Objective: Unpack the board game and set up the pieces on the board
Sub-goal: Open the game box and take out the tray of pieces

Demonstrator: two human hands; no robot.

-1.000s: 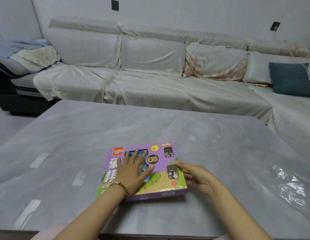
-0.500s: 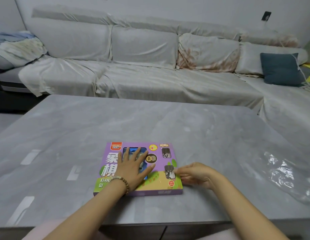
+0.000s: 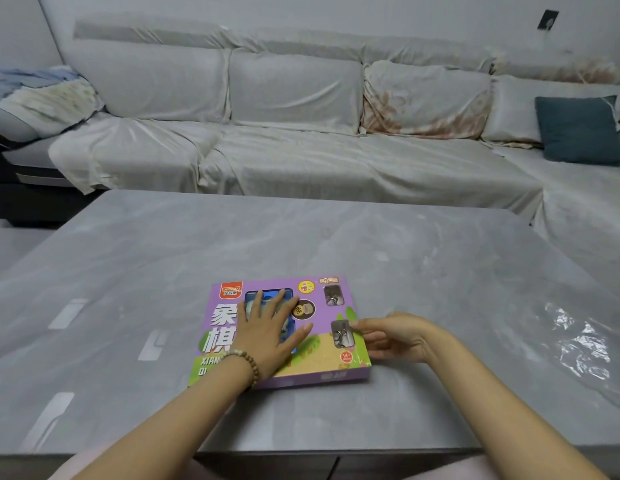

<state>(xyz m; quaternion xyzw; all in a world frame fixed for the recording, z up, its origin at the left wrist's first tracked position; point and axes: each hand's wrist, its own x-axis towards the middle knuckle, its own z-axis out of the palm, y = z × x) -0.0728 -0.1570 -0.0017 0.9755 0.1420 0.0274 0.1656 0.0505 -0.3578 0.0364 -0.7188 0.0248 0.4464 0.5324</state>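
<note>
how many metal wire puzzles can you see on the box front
2, both on the right side of the game box: one wire puzzle near its far corner, the other nearer, beside the right hand. The left hand covers the box's middle, so more may be hidden.

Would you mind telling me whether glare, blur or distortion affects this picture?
Head view: wide-angle distortion bows the sofa back and the table edges; light is soft and even, with only faint shadow by the game box; glare flares on the plastic film at right; the box's small print is blurred.
</note>
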